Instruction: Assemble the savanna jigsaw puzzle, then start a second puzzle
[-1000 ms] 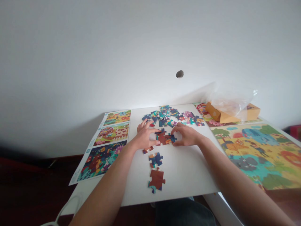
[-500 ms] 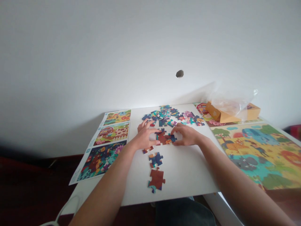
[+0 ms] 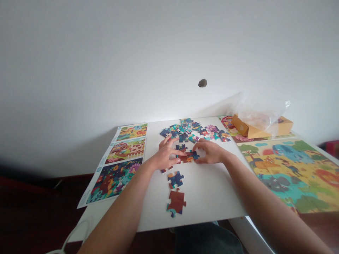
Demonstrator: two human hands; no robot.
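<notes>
Joined puzzle pieces, brown and dark blue (image 3: 181, 147), lie flat in the middle of the white board. My left hand (image 3: 165, 155) rests over their left side, fingers spread, the index finger reaching across the brown part. It also partly covers a brown-red piece (image 3: 166, 169). On the other side, my right hand (image 3: 209, 151) has thumb and fingers gripping the edges of a dark blue and orange puzzle piece (image 3: 195, 155), which touches the brown ones. Closer to me are a blue and orange piece (image 3: 175, 179) and a larger brown piece (image 3: 177, 201).
Loose puzzle pieces (image 3: 182, 129) are heaped at the back by the wall. A sheet with three pictures (image 3: 116, 180) lies left. To the right are a safari picture (image 3: 293, 173), a yellow box (image 3: 254, 130) and a clear plastic bag (image 3: 265, 111).
My left hand has shifted slightly right, and its index finger now stretches across the brown pieces. My right hand has stayed almost still.
</notes>
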